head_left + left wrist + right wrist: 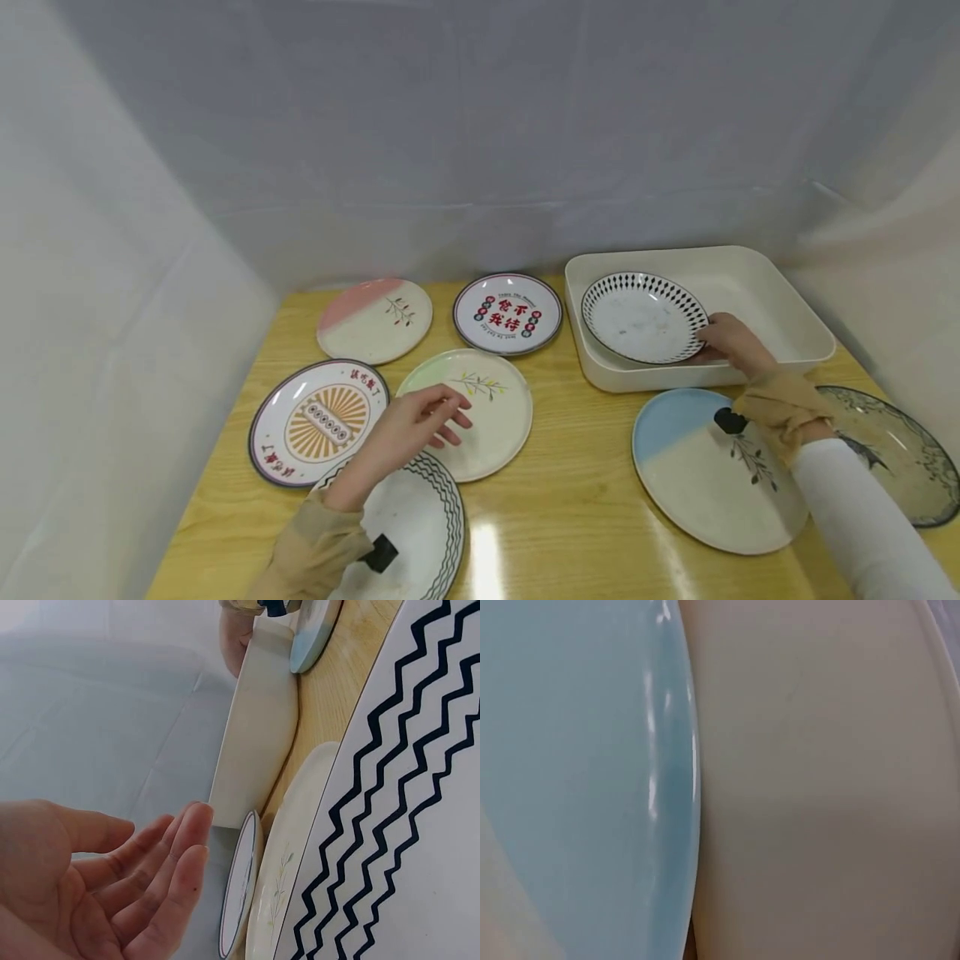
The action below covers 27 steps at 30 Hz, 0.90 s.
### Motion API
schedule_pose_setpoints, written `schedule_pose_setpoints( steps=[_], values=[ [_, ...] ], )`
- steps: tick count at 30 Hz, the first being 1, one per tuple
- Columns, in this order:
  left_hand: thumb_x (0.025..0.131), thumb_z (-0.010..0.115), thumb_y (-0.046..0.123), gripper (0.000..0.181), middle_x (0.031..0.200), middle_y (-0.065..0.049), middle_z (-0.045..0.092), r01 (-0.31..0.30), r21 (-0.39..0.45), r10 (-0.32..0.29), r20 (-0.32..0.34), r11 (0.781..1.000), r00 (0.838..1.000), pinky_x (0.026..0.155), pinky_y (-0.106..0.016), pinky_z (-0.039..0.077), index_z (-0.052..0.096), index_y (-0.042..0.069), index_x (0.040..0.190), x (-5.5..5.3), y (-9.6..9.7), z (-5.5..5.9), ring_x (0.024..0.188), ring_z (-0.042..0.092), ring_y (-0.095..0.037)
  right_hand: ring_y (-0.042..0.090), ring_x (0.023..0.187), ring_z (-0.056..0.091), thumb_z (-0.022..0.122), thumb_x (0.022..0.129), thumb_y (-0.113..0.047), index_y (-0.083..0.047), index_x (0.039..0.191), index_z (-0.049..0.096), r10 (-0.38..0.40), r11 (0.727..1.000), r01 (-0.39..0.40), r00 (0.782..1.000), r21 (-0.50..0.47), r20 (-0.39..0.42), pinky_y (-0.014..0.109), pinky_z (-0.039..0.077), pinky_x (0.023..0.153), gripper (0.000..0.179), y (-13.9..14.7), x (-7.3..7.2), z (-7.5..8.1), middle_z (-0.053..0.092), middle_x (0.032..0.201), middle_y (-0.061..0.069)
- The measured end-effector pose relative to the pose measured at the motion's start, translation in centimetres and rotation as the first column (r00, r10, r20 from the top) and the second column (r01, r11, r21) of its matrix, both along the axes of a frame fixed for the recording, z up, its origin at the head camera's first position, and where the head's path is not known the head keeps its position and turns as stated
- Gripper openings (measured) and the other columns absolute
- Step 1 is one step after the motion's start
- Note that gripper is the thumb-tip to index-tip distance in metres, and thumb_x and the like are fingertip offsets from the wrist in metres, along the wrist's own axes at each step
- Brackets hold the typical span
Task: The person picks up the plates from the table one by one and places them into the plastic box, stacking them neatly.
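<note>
My right hand (738,343) pinches the right rim of a white plate (637,321) edged with black diamonds. That plate lies tilted in the left part of a cream rectangular bin (772,312); whether it touches the bottom I cannot tell. In the right wrist view only the bin's outer wall (825,780) and a blue-and-cream plate (577,750) show, not the hand. My left hand (420,417) hovers empty with relaxed fingers over a pale green-edged plate (487,429) and a plate with black wavy lines (405,517). The left wrist view shows that hand's palm (127,892).
On the wooden table (577,500), a pink-and-cream plate (367,325), a plate with red characters (507,313) and a sunburst plate (322,425) lie left of the bin. Nearer me on the right are the blue-and-cream plate and a fish-patterned plate (900,454). White sheeting (412,167) encloses the table.
</note>
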<state>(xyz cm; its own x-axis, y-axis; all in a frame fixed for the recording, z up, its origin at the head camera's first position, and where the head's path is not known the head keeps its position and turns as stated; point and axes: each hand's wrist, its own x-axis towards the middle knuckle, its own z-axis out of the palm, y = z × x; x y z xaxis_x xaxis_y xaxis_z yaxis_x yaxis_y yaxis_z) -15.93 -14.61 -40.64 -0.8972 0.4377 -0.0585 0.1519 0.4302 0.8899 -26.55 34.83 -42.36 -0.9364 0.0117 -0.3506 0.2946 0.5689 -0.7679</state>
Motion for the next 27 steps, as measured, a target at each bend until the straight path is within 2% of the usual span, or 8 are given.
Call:
schedule_pose_setpoints(
  steps=[5, 12, 18, 21, 23, 25, 27],
  values=[
    [0.108, 0.05, 0.021, 0.027, 0.102, -0.012, 0.075, -0.004, -0.001, 0.004, 0.009, 1.0, 1.0, 0.07, -0.034, 0.063, 0.067, 0.002, 0.116, 0.1, -0.1, 0.0, 0.08, 0.073, -0.02, 0.007, 0.067, 0.064, 0.042, 0.103, -0.005, 0.026, 0.131, 0.034, 0.002, 0.999, -0.002, 1.0, 0.038, -0.009, 0.022, 0.058, 0.062, 0.043, 0.1, 0.0, -0.1, 0.064, 0.089, 0.013],
    [0.108, 0.05, 0.022, 0.027, 0.102, -0.011, 0.075, -0.016, -0.005, 0.016, 0.008, 1.0, 1.0, 0.07, -0.033, 0.063, 0.067, 0.002, 0.116, 0.0, -0.3, 0.0, 0.081, 0.073, -0.019, 0.008, 0.069, 0.062, 0.043, 0.105, -0.009, 0.024, 0.137, 0.034, 0.008, 0.998, -0.008, 1.0, 0.056, -0.003, 0.022, 0.057, 0.062, 0.047, 0.4, 0.1, -0.3, 0.065, 0.091, 0.012],
    [0.108, 0.05, 0.024, 0.027, 0.103, -0.013, 0.074, -0.079, -0.013, 0.079, -0.001, 0.997, 0.997, 0.073, -0.037, 0.064, 0.067, 0.005, 0.116, 0.4, -1.5, 0.3, 0.081, 0.073, -0.017, 0.007, 0.065, 0.062, 0.047, 0.104, -0.009, 0.024, 0.134, 0.038, 0.012, 0.996, -0.012, 1.0, 0.087, 0.007, 0.021, 0.056, 0.059, 0.045, 0.1, -0.1, -0.2, 0.065, 0.081, 0.006],
    [0.109, 0.049, 0.025, 0.029, 0.104, -0.015, 0.074, -0.103, -0.002, 0.103, -0.015, 0.995, 0.995, 0.074, -0.039, 0.064, 0.067, 0.003, 0.117, 0.6, -2.5, 0.6, 0.083, 0.073, -0.019, 0.007, 0.061, 0.063, 0.05, 0.104, -0.01, 0.025, 0.135, 0.038, 0.008, 0.99, -0.009, 1.0, 0.14, 0.007, 0.022, 0.057, 0.058, 0.049, -0.1, -0.1, 0.0, 0.067, 0.078, 0.008],
    [0.109, 0.049, 0.026, 0.031, 0.105, -0.015, 0.074, -0.123, 0.003, 0.123, -0.021, 0.992, 0.992, 0.074, -0.038, 0.064, 0.066, 0.002, 0.118, 0.9, -3.2, 0.6, 0.084, 0.073, -0.02, 0.009, 0.06, 0.065, 0.049, 0.104, -0.014, 0.024, 0.139, 0.035, 0.02, 0.977, -0.019, 1.0, 0.214, -0.004, 0.028, 0.059, 0.061, 0.054, -0.3, 0.0, 0.2, 0.068, 0.08, 0.013],
    [0.109, 0.049, 0.026, 0.032, 0.105, -0.014, 0.073, -0.142, 0.005, 0.142, -0.028, 0.99, 0.989, 0.074, -0.037, 0.064, 0.065, 0.0, 0.12, 1.1, -4.0, 0.6, 0.084, 0.073, -0.02, 0.013, 0.06, 0.068, 0.048, 0.105, -0.018, 0.025, 0.142, 0.031, 0.042, 0.949, -0.031, 0.999, 0.313, -0.028, 0.037, 0.06, 0.072, 0.059, -0.4, 0.1, 0.6, 0.069, 0.084, 0.02],
    [0.109, 0.049, 0.026, 0.033, 0.105, -0.013, 0.074, -0.17, 0.008, 0.17, -0.032, 0.985, 0.985, 0.073, -0.038, 0.064, 0.064, -0.001, 0.12, 1.5, -4.7, 0.6, 0.084, 0.073, -0.02, 0.022, 0.064, 0.07, 0.045, 0.105, -0.021, 0.026, 0.141, 0.029, 0.079, 0.902, -0.04, 0.994, 0.43, -0.073, 0.048, 0.058, 0.08, 0.061, -0.5, 0.3, 1.1, 0.069, 0.088, 0.026]
  ],
)
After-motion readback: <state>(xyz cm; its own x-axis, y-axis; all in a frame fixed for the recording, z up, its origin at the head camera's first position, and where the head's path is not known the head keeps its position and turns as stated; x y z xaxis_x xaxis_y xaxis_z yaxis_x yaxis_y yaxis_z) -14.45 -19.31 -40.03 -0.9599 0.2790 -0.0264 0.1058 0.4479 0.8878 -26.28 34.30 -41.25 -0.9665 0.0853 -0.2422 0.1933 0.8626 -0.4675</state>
